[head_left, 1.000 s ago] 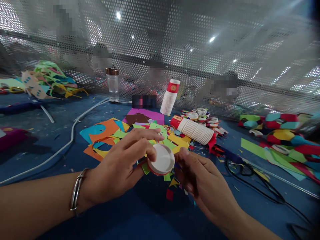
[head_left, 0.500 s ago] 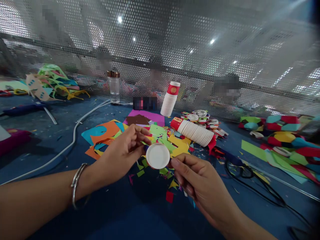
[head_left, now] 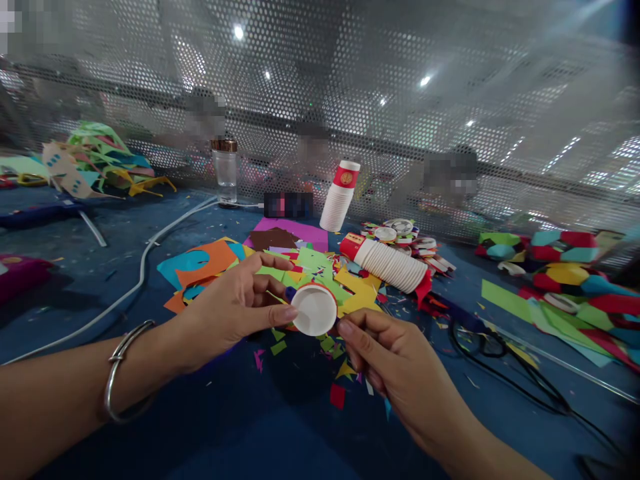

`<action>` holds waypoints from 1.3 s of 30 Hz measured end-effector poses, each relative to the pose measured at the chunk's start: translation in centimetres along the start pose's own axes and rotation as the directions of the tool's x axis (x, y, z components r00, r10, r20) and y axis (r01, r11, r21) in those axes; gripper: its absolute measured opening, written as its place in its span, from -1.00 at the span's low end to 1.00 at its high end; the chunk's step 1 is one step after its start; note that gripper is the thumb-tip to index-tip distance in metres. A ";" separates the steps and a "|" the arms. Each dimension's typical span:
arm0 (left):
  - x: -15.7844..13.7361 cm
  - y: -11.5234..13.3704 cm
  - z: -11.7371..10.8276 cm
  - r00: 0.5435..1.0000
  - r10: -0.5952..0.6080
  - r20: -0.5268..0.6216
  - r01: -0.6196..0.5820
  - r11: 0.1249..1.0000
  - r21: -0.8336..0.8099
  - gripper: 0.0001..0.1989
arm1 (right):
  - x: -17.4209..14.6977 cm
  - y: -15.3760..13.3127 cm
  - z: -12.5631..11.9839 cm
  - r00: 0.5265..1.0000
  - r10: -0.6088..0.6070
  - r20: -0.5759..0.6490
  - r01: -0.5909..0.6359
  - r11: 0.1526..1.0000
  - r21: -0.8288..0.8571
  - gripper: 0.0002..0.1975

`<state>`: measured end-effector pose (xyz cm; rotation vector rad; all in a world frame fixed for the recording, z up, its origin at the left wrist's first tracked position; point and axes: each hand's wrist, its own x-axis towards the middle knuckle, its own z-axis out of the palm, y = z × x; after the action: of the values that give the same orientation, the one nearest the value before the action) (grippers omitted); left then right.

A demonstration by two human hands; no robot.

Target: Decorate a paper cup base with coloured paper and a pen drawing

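In front of me, a small round white paper cup bottom point(head_left: 314, 312) with a low rim faces the camera, with a dark blue bit point(head_left: 291, 293) at its upper left. My right hand point(head_left: 390, 360) pinches it at the right edge between thumb and fingers. On the other side, my left hand point(head_left: 235, 307) has its fingers spread, the thumb tip at the disc's left rim and the other fingertips near the blue bit. Beneath the hands lie cut coloured paper scraps point(head_left: 280, 347) and a red square point(head_left: 337, 396).
One stack of paper cups point(head_left: 340, 200) stands behind; another stack point(head_left: 395, 263) lies on its side. Glue guns point(head_left: 40, 215) with a white cable point(head_left: 143, 267), a bottle point(head_left: 226, 173), paper crafts point(head_left: 565, 247) and a black cord point(head_left: 525, 383) are around. A perforated metal screen point(head_left: 380, 80) rises at the back.
My left thumb has moved forward onto the disc's left rim, and the left fingers have spread. The disc has tilted and shifted slightly left, while my right hand keeps its pinch.
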<state>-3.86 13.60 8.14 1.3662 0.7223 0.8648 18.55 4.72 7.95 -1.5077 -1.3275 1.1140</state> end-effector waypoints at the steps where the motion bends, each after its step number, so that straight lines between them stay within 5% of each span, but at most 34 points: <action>1: 0.1 0.0 0.0 1.000 0.017 -0.004 -0.017 1.000 0.014 -0.40 | 0.0 0.0 0.0 1.000 -0.002 0.004 0.002 1.000 -0.006 -0.63; 16: -0.4 0.0 -0.7 0.988 0.151 0.032 -0.154 0.956 0.249 -0.37 | 0.4 0.2 -0.7 0.995 0.019 -0.096 -0.022 0.999 -0.032 -0.69; 27: -0.1 -0.2 -0.2 0.996 0.077 0.038 -0.079 0.996 0.052 -0.39 | 0.4 0.1 -0.4 0.999 -0.029 -0.015 0.027 0.992 -0.119 -0.73; 39: 0.5 0.2 -1.2 1.000 0.001 0.018 -0.002 0.998 0.064 -0.37 | 0.6 0.4 -1.0 0.995 -0.073 -0.066 0.066 0.992 -0.104 -0.67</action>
<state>-4.68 14.67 8.27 1.4298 0.7405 0.8352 19.59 5.21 7.81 -1.5478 -1.3956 0.9544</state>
